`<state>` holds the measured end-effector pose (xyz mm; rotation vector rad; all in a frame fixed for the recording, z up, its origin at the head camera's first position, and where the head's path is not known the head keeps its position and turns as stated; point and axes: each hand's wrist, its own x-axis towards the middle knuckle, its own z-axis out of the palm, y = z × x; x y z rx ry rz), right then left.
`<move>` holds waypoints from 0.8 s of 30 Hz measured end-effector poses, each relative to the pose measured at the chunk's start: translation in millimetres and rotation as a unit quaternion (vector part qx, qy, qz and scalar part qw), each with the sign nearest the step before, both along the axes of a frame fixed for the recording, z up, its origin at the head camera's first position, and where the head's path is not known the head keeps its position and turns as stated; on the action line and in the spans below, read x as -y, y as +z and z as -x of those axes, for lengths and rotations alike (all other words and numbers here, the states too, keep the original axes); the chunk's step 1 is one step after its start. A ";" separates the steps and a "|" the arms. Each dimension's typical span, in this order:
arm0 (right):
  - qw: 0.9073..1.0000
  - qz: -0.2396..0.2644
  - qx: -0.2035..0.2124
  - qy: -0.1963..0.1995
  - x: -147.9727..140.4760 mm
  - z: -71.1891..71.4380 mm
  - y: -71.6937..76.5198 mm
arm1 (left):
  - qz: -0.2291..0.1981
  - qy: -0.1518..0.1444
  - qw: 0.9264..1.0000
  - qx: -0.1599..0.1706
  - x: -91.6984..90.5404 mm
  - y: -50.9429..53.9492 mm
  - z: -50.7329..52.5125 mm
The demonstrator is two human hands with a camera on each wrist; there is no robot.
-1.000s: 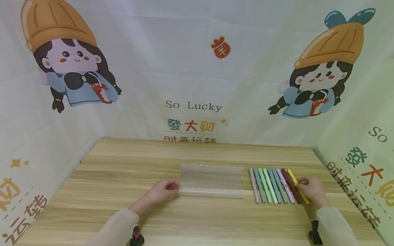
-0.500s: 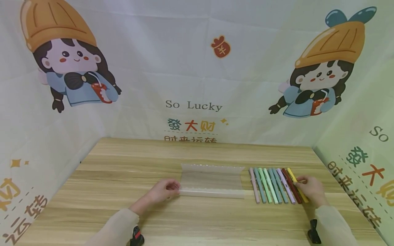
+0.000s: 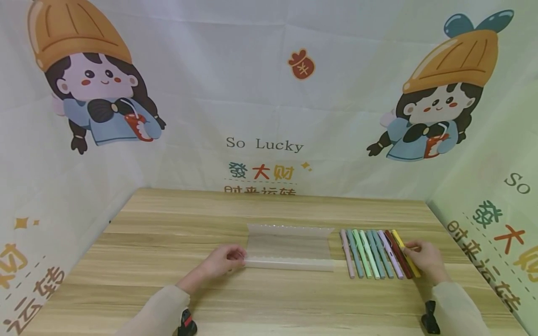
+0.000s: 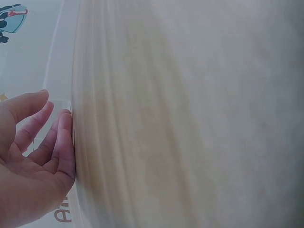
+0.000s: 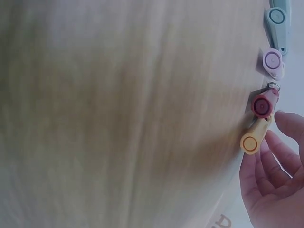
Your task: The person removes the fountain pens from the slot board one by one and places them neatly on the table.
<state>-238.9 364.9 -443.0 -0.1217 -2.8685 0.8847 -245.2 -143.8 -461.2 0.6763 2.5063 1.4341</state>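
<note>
A clear plastic holder (image 3: 287, 245) with a scalloped back edge and a raised front strip lies mid-table in the head view. Beside its front left corner rests my left hand (image 3: 222, 260), fingertips touching or very near that end. In the left wrist view, the thumb and loosely bent fingers (image 4: 65, 137) of this hand stand apart with nothing between them. My right hand (image 3: 424, 259) pinches a yellow pen (image 3: 412, 266), which lies at the right end of a row of pens. Next to it is a dark red pen (image 3: 397, 254), then a lilac pen (image 3: 390, 254).
Further left in the row lie several green and blue-grey pens (image 3: 364, 254) and a pink pen (image 3: 346, 254). The wooden table (image 3: 269, 303) is walled by a printed cloth (image 3: 269, 93) at the back and sides. Black wrist straps (image 3: 430, 317) show near the sleeves.
The yellow pen's near end has shifted slightly left, closer to the dark red pen, with my right hand on it. My left hand and the plastic holder have stayed put.
</note>
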 end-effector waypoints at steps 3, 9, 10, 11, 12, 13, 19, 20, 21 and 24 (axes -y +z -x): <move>1.000 0.001 0.007 -0.008 -0.1 -2.8 0.8 | 0.007 0.004 1.000 0.001 -0.2 -1.0 0.4; 1.000 -0.006 -0.014 -0.002 4.2 -9.9 4.3 | 0.006 0.001 1.000 0.010 1.9 -3.2 0.8; 1.000 -0.006 -0.019 0.001 5.5 -11.3 5.1 | 0.002 -0.002 1.000 0.012 2.3 -3.2 0.9; 1.000 -0.007 -0.024 0.003 6.8 -12.8 5.6 | -0.003 -0.003 1.000 0.015 2.7 -2.8 0.8; 1.000 -0.006 -0.028 0.006 8.0 -13.9 6.4 | -0.010 -0.006 1.000 0.019 3.5 -2.4 0.6; 1.000 -0.003 -0.029 0.009 9.2 -14.9 7.1 | -0.015 -0.008 1.000 0.020 4.4 -1.7 0.3; 0.998 -0.003 -0.058 0.034 18.1 -20.5 14.6 | 0.005 0.001 1.000 -0.010 15.0 4.4 -2.2; 0.997 -0.003 -0.068 0.039 20.3 -21.7 16.0 | 0.019 0.008 0.999 -0.026 17.3 6.3 -2.3; 0.996 -0.003 -0.081 0.044 22.6 -22.8 17.6 | 0.033 0.016 0.998 -0.047 19.6 8.7 -2.5; 0.992 0.000 -0.107 0.062 29.5 -25.7 23.8 | 0.088 0.041 0.987 -0.132 26.3 15.2 -3.0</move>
